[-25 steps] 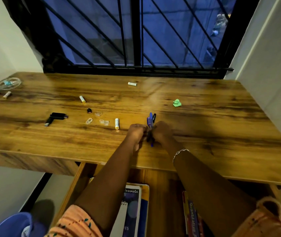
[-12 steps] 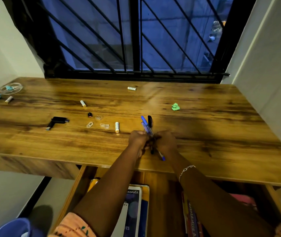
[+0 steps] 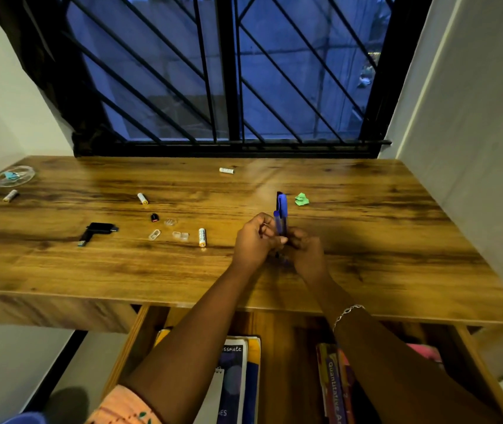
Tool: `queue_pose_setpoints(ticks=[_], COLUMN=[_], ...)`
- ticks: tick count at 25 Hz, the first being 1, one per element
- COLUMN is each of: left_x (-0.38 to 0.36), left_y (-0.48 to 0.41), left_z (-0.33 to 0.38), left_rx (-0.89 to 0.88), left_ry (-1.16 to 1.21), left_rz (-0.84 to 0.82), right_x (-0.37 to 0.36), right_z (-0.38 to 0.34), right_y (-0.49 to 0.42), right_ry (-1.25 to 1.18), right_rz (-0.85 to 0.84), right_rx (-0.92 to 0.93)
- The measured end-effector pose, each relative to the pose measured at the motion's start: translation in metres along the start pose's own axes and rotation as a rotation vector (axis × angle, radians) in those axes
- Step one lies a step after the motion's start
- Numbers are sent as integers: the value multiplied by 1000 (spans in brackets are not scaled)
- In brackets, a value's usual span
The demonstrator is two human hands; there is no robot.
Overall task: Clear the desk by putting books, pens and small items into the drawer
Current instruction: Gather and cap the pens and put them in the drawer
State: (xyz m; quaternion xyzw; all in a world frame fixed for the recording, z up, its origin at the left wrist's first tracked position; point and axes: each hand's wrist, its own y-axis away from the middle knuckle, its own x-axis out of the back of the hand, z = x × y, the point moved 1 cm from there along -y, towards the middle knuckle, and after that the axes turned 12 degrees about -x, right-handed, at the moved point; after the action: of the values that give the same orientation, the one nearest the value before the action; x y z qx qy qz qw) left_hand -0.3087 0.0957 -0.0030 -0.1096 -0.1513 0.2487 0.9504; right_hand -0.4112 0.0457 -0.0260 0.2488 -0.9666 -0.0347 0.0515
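left hand [image 3: 254,240] and right hand [image 3: 306,254] meet out front, touching; fingers [image 3: 267,232] of both curled round upright pens [image 3: 281,215]

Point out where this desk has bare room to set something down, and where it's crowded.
Bare: the wooden desk right of the crumpled green paper, up to the wall; also the front strip below the black USB adapter. Crowded: from that adapter to the white-and-yellow battery, and the far-left corner by the clear round dish.
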Motion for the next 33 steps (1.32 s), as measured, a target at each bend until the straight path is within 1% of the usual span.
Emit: queue_pose_setpoints(ticks=[4,7,10,12,15,18,23,26,29,31,33], left_x=[-6,-7,-4,-4,-1,0,3,7,8,6,2], left_y=[9,11,8,7,11,12,22,36,60,78,98], left_z=[-4,-2,1,2,3,1,9,23,28,28,25], left_rx=[-2,-25,-85,-92,-77,-73,-14,80,226,288,318], left_ry=[-51,-87,-180,-207,-127,-101,-79,28,137,144,102], left_rz=[-29,-41,-60,-61,-73,-84,-156,-231,-340,-387,-430], right_x=[3,7,9,9,10,11,13,17,21,23,24], right_z=[14,12,11,12,11,9,10,2,1,6,18], right_y=[1,2,-1,-1,2,5,15,39,85,111,130], right_ry=[24,51,128,169,204,228,228,222,109,131,141], right_rz=[-46,-70,-95,-126,-130,-133,-211,-238,-340,-413,-451], right_rx=[-77,-63,-48,-47,-26,1,-34,-125,-356,-493,-612])
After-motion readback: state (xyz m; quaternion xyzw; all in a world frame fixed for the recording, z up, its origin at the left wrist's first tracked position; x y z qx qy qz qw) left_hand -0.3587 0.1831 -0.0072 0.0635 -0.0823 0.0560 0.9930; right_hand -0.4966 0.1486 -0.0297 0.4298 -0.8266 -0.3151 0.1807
